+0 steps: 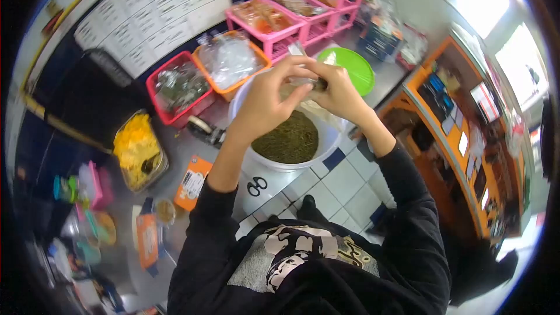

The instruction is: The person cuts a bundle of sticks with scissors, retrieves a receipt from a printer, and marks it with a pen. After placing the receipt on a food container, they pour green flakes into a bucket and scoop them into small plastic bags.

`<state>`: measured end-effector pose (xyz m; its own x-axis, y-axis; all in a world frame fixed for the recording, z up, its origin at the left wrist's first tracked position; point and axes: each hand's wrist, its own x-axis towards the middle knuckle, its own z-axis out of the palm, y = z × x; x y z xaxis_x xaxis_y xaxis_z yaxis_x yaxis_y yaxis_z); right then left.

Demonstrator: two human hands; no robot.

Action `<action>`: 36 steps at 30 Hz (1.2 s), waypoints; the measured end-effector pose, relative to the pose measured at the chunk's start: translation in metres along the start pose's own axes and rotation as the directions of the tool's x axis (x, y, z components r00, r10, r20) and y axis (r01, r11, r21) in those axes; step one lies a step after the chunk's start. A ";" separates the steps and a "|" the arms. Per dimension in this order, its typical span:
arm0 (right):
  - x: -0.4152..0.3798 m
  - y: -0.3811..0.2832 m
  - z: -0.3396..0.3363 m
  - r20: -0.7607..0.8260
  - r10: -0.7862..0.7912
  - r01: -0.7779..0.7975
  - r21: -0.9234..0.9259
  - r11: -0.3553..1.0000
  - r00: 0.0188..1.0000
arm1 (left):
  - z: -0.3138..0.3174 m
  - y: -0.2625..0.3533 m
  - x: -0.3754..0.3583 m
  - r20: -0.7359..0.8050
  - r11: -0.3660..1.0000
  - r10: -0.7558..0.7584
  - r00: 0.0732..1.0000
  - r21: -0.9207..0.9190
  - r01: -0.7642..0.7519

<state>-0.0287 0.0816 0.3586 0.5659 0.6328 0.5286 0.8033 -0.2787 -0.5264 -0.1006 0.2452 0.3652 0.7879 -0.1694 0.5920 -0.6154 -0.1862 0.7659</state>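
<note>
1. Grips one partly hidden bag (324, 112) in curled fingers of left hand (269, 100) and right hand (343, 96).
2. Holds it above one tub (291, 167) of herbs (289, 140).
3. Has nearby one pair of scissors (256, 186), one green lid (357, 71) and two baskets (189, 113).

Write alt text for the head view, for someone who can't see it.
The left hand and right hand hold a plastic bag, partly hidden, over a pale tub of dark green herbs. Around it: scissors, a red basket, an orange basket and a green lid.
</note>
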 end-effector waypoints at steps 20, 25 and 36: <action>-0.514 0.490 -0.084 -0.105 0.955 -0.785 0.548 0.289 0.278 | 0.302 -0.205 -0.210 0.313 0.398 -0.900 0.303 0.308 0.864; -0.621 0.709 -0.043 -0.187 0.953 -0.763 0.571 0.303 0.239 | 0.390 -0.247 -0.280 0.150 -0.037 -0.985 -0.082 0.284 0.958; -0.706 0.931 0.056 -0.269 0.962 -0.990 0.112 0.087 0.054 | 0.602 -0.247 -0.341 -0.094 -0.122 -0.988 -0.125 -0.029 0.992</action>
<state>0.3097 -0.5840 -0.5416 0.8529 -0.4285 -0.2982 -0.5112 -0.5695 -0.6437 -0.2290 -0.2335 -0.1770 0.5114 0.2964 -0.8066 0.8576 -0.1171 0.5008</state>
